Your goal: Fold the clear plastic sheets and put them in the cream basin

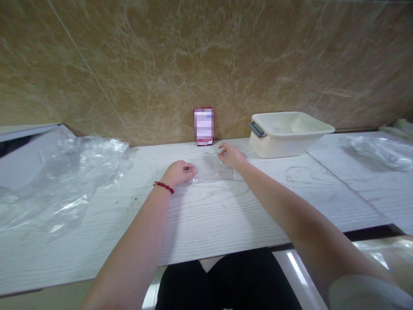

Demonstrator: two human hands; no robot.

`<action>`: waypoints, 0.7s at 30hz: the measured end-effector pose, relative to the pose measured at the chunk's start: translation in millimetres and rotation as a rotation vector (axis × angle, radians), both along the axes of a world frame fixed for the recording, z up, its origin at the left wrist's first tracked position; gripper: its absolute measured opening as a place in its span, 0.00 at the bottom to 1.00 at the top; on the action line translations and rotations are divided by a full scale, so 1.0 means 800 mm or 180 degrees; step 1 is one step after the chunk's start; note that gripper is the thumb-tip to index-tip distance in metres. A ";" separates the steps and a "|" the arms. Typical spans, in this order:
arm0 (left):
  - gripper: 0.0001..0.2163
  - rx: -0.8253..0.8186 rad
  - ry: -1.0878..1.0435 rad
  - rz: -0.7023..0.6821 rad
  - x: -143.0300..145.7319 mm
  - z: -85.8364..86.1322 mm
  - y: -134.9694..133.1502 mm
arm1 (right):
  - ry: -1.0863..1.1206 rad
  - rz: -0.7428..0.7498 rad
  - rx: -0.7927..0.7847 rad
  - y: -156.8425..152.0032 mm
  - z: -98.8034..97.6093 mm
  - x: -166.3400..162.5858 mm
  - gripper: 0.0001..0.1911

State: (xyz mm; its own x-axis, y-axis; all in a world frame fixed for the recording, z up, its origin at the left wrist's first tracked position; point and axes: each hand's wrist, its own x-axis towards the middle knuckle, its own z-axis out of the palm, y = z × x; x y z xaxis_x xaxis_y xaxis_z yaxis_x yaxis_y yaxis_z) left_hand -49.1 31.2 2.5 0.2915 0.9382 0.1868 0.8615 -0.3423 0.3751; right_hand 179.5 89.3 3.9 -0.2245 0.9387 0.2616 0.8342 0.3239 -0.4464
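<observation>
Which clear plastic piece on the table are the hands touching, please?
The small flat bag, between left hand and right hand; the crumpled left sheet and the right sheet lie untouched.

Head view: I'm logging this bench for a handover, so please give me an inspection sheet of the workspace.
Surface: white wood-grain table, faint scuffs.
Things in hand: clear bag lying flat between the hands.
Clutter: crumpled plastic sheeting at left, cream tub at right, more plastic far right.
Hands: left hand pinches the bag's left edge; right hand touches its far corner.
Cables: nothing seen.
Surroundings: marbled brown wall, small red-edged box standing against it.
</observation>
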 end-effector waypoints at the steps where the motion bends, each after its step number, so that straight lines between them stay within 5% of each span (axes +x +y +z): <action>1: 0.18 0.0023 0.0001 0.0024 -0.001 0.000 0.000 | 0.0013 0.0021 -0.0004 0.000 0.000 0.001 0.15; 9: 0.13 0.0328 -0.0017 0.1239 -0.009 0.005 -0.003 | 0.0034 -0.0018 0.0070 0.005 -0.009 -0.003 0.13; 21: 0.11 -0.0246 -0.0300 0.0942 0.014 -0.003 -0.005 | 0.0076 0.0027 0.0194 0.012 -0.018 0.000 0.11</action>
State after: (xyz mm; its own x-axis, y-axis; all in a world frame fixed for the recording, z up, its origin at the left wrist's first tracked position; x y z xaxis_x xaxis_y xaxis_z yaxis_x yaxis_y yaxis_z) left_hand -38.3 27.5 -0.2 -0.0114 0.9921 0.1250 0.8796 -0.0495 0.4732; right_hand 179.3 98.8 -10.1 -0.2255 0.9189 0.3237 0.8206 0.3582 -0.4452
